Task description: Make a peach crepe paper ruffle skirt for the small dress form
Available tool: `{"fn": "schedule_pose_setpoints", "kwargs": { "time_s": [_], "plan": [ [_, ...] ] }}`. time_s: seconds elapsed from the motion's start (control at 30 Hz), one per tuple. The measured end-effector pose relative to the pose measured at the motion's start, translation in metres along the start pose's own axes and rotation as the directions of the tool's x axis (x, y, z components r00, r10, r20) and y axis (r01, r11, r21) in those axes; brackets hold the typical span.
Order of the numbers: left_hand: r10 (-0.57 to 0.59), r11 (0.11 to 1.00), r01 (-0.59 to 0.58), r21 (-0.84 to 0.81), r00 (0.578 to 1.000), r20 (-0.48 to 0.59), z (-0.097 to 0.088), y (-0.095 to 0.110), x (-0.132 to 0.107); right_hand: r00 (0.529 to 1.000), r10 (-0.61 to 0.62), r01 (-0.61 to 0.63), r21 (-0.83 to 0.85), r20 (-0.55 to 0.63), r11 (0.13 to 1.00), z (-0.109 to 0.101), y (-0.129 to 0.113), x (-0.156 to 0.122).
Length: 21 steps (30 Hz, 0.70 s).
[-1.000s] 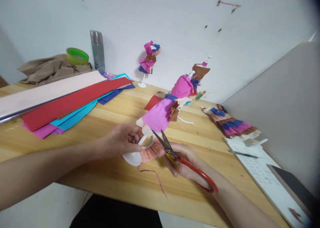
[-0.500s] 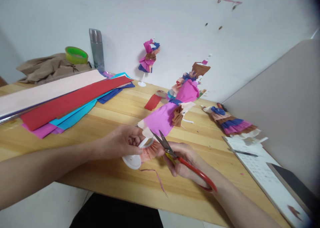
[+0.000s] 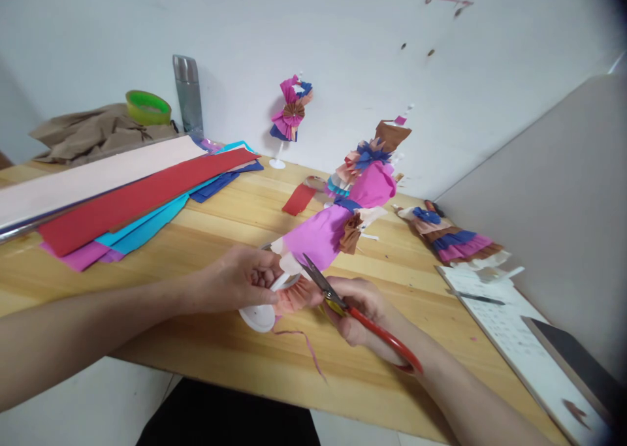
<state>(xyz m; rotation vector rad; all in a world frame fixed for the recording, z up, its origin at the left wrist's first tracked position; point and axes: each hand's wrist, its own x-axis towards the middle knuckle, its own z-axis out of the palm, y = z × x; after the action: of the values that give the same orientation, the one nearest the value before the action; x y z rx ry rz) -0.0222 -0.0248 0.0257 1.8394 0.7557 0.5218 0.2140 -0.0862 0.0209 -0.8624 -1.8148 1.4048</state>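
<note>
A small dress form [image 3: 316,237] in a purple and pink crepe-paper dress leans away from me, its round white base [image 3: 257,317] toward me. My left hand [image 3: 247,276] is closed round its lower end, by the pale hem and white stand. In my right hand [image 3: 360,309] are red-handled scissors [image 3: 382,336], their blades together and pointing at the hem. Fingertips of that hand meet a pleated peach paper strip [image 3: 296,296] under the dress. A brown paper flower [image 3: 351,234] sits at the blue waistband. A thin pink strip [image 3: 309,353] trails on the table below.
Coloured crepe-paper sheets [image 3: 147,191] lie at left, before a bottle [image 3: 189,96] and green tape roll [image 3: 148,108]. More dressed forms stand behind, one pink and blue [image 3: 292,110], one brown-topped [image 3: 392,136]. A paper dress [image 3: 453,240] and notebook [image 3: 509,322] are at right.
The scissor blades have come together at the hem. The dress form's upper part has shifted slightly right and down. My left hand has hardly moved.
</note>
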Motion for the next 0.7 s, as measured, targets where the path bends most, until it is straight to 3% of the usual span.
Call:
{"fn": "schedule_pose_setpoints", "kwargs": {
  "time_s": [0.13,0.7],
  "plan": [
    [-0.003,0.999,0.003,0.042,1.0,-0.002,-0.0004,0.0016,0.0,0.997,-0.083,0.083,-0.017,0.005,0.996,-0.0022,0.0055,0.0021],
    [-0.018,0.995,0.021,0.099,1.0,-0.025,-0.0001,0.0003,0.0001,0.993,-0.114,0.113,-0.053,-0.012,0.992,-0.005,0.0094,0.0005]
  ]
}}
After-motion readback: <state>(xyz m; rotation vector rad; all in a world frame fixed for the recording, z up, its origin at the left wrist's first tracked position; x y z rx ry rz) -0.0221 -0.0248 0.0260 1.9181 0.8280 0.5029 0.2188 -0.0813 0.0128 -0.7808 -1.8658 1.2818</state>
